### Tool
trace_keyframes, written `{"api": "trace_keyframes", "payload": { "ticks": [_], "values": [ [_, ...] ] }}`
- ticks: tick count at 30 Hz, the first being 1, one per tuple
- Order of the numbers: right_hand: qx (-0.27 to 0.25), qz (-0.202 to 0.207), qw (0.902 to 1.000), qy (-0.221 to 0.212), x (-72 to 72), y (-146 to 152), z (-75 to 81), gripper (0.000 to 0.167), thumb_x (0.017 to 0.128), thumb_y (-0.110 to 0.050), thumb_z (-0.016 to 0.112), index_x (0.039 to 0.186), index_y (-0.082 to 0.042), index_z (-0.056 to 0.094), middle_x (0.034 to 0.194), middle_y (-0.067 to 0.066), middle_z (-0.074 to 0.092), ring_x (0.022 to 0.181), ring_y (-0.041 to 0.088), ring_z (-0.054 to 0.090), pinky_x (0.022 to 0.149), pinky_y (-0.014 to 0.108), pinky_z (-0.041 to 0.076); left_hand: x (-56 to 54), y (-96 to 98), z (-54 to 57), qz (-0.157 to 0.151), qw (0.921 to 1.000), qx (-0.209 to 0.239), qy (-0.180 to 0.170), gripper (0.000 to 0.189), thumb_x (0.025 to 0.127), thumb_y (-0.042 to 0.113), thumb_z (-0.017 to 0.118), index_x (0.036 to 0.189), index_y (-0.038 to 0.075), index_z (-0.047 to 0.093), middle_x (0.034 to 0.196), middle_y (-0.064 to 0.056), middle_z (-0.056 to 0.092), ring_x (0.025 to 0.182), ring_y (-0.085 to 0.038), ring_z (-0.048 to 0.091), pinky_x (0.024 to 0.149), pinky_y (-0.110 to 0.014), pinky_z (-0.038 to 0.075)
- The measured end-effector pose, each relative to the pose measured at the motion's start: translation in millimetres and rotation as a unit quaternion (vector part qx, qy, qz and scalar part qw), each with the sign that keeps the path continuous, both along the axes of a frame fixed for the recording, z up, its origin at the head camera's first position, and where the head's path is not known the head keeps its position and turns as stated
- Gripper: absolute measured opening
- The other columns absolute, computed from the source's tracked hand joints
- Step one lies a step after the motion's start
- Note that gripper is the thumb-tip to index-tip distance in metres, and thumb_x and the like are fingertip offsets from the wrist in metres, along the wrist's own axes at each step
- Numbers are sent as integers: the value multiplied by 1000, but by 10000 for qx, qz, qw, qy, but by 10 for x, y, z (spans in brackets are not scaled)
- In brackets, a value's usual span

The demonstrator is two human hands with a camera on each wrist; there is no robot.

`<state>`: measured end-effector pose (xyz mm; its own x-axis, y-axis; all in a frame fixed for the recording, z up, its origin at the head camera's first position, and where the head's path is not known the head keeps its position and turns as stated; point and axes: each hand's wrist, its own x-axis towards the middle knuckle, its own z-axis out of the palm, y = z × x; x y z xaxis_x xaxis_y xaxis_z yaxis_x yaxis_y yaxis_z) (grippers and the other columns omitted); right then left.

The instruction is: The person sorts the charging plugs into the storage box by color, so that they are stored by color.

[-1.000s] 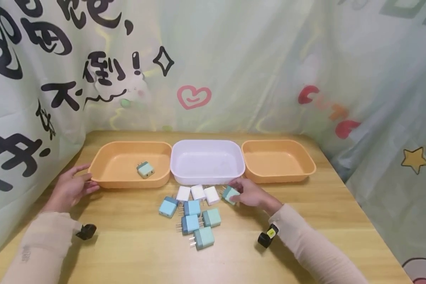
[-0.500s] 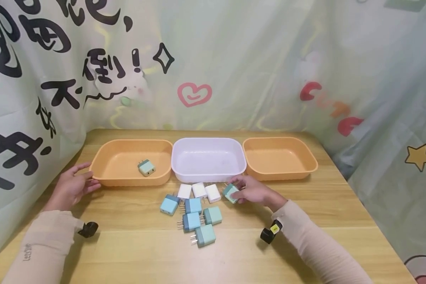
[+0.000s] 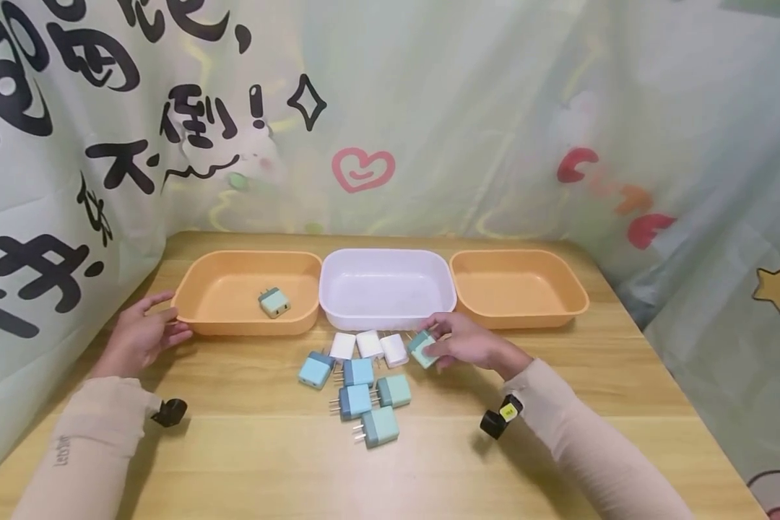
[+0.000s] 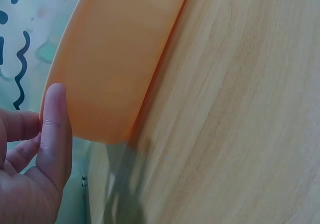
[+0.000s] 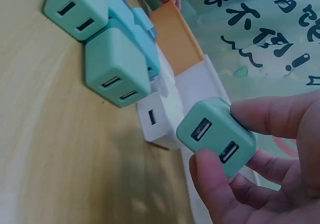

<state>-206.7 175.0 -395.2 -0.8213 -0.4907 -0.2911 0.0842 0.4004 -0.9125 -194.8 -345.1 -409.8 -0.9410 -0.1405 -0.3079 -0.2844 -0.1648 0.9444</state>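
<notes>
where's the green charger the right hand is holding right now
In the head view, the green charger is pinched in the right hand, just right of the rightmost white charger, by the near right corner of the white tray.

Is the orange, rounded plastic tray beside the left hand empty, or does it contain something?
Not empty: in the head view, one pale green charger with two ports lies inside the orange tray, right of its middle.

From here I count four green chargers [image 3: 383,427], three blue chargers [image 3: 354,401] and three white chargers [image 3: 368,345], ten altogether. I make it two orange trays [image 3: 221,296] and one white tray [image 3: 388,292], plus one heart [image 3: 362,174] and one yellow star [image 3: 779,288].
</notes>
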Motion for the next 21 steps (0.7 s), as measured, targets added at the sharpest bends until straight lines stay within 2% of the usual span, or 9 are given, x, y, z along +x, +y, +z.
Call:
{"api": "trace_keyframes", "payload": {
  "ticks": [4, 11, 18, 21],
  "values": [
    [24, 66, 9999, 78, -26, -37, 81, 35, 84, -1, 69, 117, 4, 56, 98, 16, 53, 79, 23, 61, 68, 38, 59, 1, -5, 3, 22, 10000, 12, 2, 60, 101, 3, 43, 155, 11, 18, 89, -6, 59, 70, -16, 64, 71, -30, 59],
    [119, 51, 9999, 97, -51, -95, 195, 36, 85, -1, 69, 118, 2, 55, 97, 16, 53, 80, 25, 61, 74, 47, 58, -21, 17, 6, 6, 10000, -20, -6, 61, 101, 3, 43, 155, 11, 17, 90, -8, 57, 69, -15, 63, 71, -30, 59],
    [137, 188, 9996, 142, -81, -165, 266, 35, 86, -2, 68, 119, 1, 56, 100, 17, 53, 80, 23, 60, 74, 44, 58, -9, 8, -15, -29, 9999, -140, -61, 61, 101, 4, 44, 155, 11, 17, 95, -11, 55, 70, -15, 63, 72, -30, 59],
    [125, 235, 9995, 192, -105, -203, 305, 34, 86, -2, 68, 119, 1, 56, 101, 17, 53, 79, 24, 60, 76, 49, 57, -5, -6, -17, -24, 9999, -106, -31, 60, 101, 4, 45, 155, 11, 18, 93, -11, 55, 70, -16, 63, 72, -30, 59]
  ]
}}
